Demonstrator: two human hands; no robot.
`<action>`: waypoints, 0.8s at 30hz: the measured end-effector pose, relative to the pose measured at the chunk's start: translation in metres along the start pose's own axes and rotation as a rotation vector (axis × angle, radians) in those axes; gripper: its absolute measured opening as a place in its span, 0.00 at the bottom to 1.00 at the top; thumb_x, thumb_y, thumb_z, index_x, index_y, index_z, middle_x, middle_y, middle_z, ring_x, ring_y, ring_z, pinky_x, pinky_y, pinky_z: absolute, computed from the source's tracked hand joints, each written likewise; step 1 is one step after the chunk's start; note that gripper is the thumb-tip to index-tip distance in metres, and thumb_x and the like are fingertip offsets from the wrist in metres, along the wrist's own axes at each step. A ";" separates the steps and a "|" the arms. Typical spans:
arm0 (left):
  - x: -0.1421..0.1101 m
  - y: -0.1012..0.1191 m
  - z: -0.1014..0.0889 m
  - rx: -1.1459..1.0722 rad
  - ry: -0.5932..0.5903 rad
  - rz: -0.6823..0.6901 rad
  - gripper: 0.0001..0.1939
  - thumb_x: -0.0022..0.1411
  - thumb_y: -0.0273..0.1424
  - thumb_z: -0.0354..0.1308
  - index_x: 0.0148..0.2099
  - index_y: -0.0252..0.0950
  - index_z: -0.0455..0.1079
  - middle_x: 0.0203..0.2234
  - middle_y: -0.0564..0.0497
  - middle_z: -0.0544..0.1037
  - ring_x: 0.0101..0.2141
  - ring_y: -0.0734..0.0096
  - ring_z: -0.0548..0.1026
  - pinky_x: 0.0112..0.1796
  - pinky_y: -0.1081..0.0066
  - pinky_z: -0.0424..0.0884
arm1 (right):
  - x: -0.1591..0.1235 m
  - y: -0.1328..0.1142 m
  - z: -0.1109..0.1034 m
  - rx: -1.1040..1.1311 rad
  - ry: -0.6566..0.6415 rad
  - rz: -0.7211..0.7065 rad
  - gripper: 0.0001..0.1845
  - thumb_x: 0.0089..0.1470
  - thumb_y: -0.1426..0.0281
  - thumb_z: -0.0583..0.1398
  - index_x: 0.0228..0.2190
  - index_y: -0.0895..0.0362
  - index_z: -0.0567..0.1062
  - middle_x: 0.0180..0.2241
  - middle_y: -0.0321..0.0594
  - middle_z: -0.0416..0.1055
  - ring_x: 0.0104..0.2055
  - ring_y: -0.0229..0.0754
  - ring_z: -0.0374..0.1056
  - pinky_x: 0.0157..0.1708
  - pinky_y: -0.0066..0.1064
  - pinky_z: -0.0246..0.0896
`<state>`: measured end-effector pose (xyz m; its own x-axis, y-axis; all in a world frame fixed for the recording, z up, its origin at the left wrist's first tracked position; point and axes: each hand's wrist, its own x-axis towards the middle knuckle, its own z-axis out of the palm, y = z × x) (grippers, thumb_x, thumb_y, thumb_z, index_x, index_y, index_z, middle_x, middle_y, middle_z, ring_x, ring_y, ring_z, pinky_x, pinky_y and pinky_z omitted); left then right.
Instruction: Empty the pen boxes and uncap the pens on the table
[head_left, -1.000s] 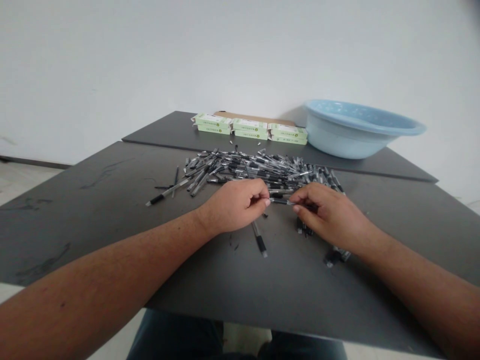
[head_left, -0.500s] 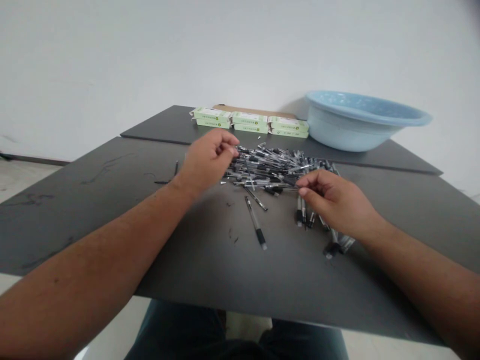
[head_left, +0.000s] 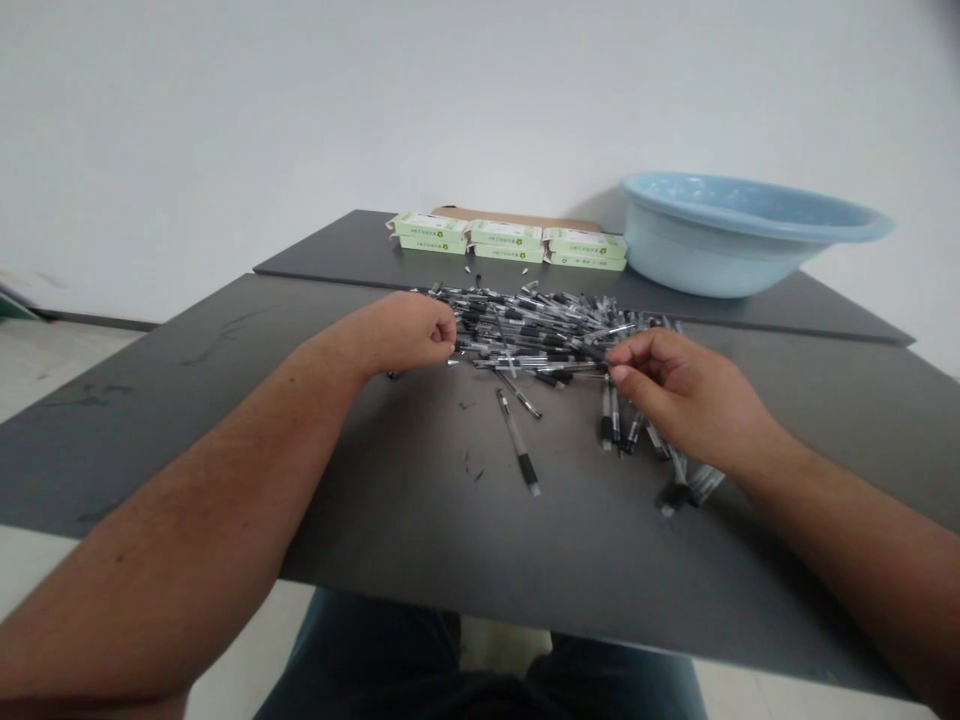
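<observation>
1. Head view: a dark grey table spans the scene, with a seam across its far part and black smudges to the left.
2. A pale blue basin sits at the far right, wide-rimmed and upright.
3. Between the hands spreads a heap of pens, clear barrels and black grips crossing at many angles, mostly sideways.
4. Behind it stand green-and-white boxes, stacked two high in three side-by-side stacks.
5. The right hand is at the heap's near right side, thumb and forefinger apparently pinching a dark pen. That pen points left and slightly away from the fingertips, over the heap; most of its length blends into the clutter.
6. The left hand is at the heap's left edge, fingers curled inward; whether it grips anything, I cannot tell. The right hand is clearly nearer the dark pen.
7. A loose pen lies in front of the heap, between the hands, its long axis running away and slightly left; clear barrel, black grip at the near end.
8. Smallest, a silvery cone rests just beside the left fingertips.
</observation>
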<state>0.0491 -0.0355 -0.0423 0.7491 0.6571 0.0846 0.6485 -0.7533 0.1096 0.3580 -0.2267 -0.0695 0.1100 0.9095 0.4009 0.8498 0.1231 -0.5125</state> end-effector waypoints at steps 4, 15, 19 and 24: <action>0.000 0.007 0.002 0.053 -0.127 -0.006 0.09 0.55 0.32 0.60 0.34 0.43 0.82 0.30 0.53 0.86 0.29 0.64 0.78 0.32 0.68 0.64 | 0.000 -0.003 -0.001 -0.014 -0.022 0.005 0.08 0.62 0.62 0.63 0.40 0.51 0.80 0.31 0.39 0.81 0.31 0.46 0.74 0.31 0.35 0.66; 0.004 0.009 0.016 0.140 -0.090 0.046 0.06 0.49 0.29 0.57 0.25 0.42 0.75 0.22 0.52 0.80 0.23 0.66 0.70 0.28 0.66 0.58 | -0.001 -0.001 0.001 -0.026 -0.007 -0.035 0.08 0.62 0.63 0.63 0.40 0.51 0.80 0.30 0.37 0.80 0.30 0.44 0.73 0.32 0.35 0.65; 0.003 0.013 0.015 0.099 -0.030 0.014 0.03 0.48 0.30 0.58 0.27 0.42 0.74 0.22 0.52 0.79 0.23 0.65 0.70 0.27 0.66 0.58 | -0.001 0.000 0.002 -0.031 -0.034 -0.036 0.08 0.63 0.62 0.63 0.41 0.51 0.80 0.29 0.36 0.79 0.28 0.43 0.72 0.32 0.35 0.65; 0.000 0.027 0.010 -0.185 0.145 -0.020 0.04 0.49 0.30 0.58 0.31 0.40 0.72 0.24 0.53 0.79 0.26 0.66 0.75 0.31 0.67 0.66 | -0.001 -0.002 0.002 -0.026 -0.069 -0.032 0.08 0.63 0.62 0.62 0.40 0.51 0.80 0.31 0.38 0.80 0.30 0.44 0.73 0.33 0.36 0.66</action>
<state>0.0683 -0.0566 -0.0497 0.7002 0.6790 0.2208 0.6170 -0.7310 0.2913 0.3551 -0.2267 -0.0706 0.0475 0.9307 0.3626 0.8654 0.1429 -0.4803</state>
